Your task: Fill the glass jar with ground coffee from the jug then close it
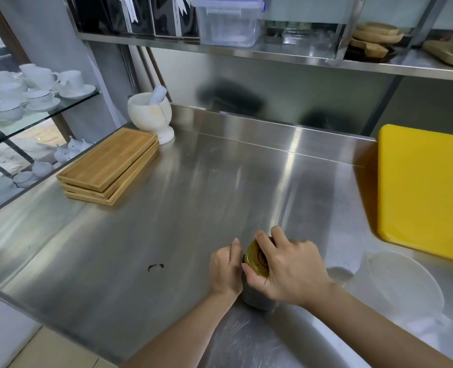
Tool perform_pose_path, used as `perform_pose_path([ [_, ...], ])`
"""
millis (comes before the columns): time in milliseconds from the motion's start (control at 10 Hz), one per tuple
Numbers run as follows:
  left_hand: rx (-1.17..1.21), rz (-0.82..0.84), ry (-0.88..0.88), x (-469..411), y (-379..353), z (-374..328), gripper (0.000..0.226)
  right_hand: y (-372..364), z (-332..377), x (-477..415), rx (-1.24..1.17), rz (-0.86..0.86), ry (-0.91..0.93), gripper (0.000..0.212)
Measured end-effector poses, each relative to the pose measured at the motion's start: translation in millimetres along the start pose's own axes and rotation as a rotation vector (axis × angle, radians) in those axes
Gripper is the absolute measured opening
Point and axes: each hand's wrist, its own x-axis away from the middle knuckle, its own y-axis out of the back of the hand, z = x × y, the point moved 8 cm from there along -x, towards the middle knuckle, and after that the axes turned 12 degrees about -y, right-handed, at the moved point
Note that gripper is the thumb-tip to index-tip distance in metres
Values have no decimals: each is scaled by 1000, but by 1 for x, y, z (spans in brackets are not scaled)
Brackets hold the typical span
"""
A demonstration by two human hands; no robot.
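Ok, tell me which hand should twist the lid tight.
Right. The right hand grips the gold lid from above, fingers curled round its rim; the left hand holds the glass jar by its side, suited to steadying it.

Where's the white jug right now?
Head view, lower right: the white jug stands on the steel counter, right of the right hand and close to the yellow board.

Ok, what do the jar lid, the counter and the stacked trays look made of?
The jar lid looks like gold-coloured metal, glossy sheen. The counter: brushed stainless steel, streaky reflections. The stacked trays: light wood, perhaps bamboo, visible grain, matte.
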Motion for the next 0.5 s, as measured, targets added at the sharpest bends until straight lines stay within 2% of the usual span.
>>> perform_pose_path([
  [100,40,9,30,0,-1,4,48,0,0,2,27,19,-40,55],
  [300,187,137,32,-6,-12,10,48,6,-6,6,58,59,-97,62],
  [400,137,238,-22,-16,-11,-2,41,17,-7,4,22,138,-85,71],
  [500,69,311,-107,-40,-2,-33,31,45,-23,-8,-74,227,-133,72],
])
